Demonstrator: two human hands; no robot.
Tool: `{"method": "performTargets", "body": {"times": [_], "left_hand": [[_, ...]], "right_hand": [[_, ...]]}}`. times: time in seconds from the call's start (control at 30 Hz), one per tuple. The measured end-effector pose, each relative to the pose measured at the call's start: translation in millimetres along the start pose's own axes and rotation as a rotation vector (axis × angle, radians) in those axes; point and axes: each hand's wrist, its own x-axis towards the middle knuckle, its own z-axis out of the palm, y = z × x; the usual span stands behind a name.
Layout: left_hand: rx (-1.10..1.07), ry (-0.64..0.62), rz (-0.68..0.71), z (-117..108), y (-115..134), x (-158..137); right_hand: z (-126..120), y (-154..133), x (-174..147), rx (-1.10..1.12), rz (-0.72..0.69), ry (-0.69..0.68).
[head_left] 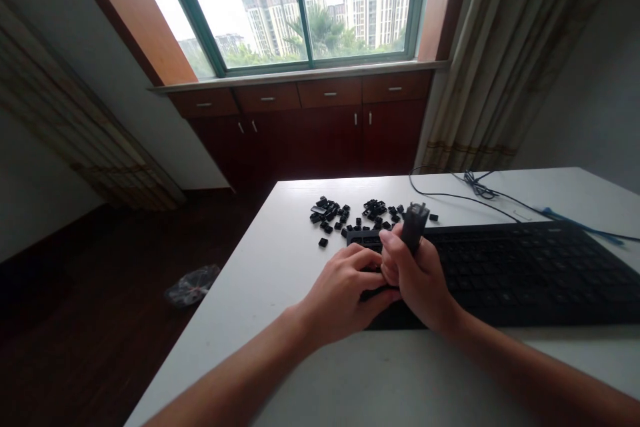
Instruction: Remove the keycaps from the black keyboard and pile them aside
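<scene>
A black keyboard (505, 267) lies across the white table, its left end under my hands. My right hand (420, 273) is closed around a black tool with a thick handle (414, 227), held upright with a notched end at the top. The tool's lower end is hidden by my hand, so its kind does not show. My left hand (345, 290) rests over the keyboard's left end, fingers reaching forward and apart, with the tips close against my right hand and partly hidden. Loose black keycaps (330, 213) lie in small heaps beyond the keyboard's left end.
A black cable (480, 185) lies bundled behind the keyboard, near a blue strip (580, 225). The white table (250, 320) has its left edge beside my left forearm. On the dark floor sits a clear plastic bag (193, 285). Dark red cabinets (310, 137) stand under the window.
</scene>
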Motion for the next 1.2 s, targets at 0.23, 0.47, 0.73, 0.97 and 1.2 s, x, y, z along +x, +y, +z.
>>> {"method": "performTargets", "body": {"times": [0.23, 0.47, 0.73, 0.97, 1.2], "left_hand": [[-0.050, 0.025, -0.029, 3.0, -0.4, 3.0], [-0.115, 0.135, -0.036, 2.0, -5.1, 3.0], [0.327, 0.243, -0.150, -34.9, -62.5, -3.1], [0.356, 0.190, -0.221, -30.6, -72.0, -6.1], [0.196, 0.118, 0.167, -30.6, -26.8, 2.1]], "right_hand": [[-1.5, 0.0, -8.0, 0.081, -0.123, 0.031], [0.7, -10.4, -1.6, 0.295, -0.108, 0.135], [-1.4, -18.6, 1.3, 0.311, 0.081, 0.152], [8.1, -17.0, -7.2, 0.224, 0.224, 0.126], [10.7, -8.6, -18.7, 0.031, 0.081, 0.089]]}}
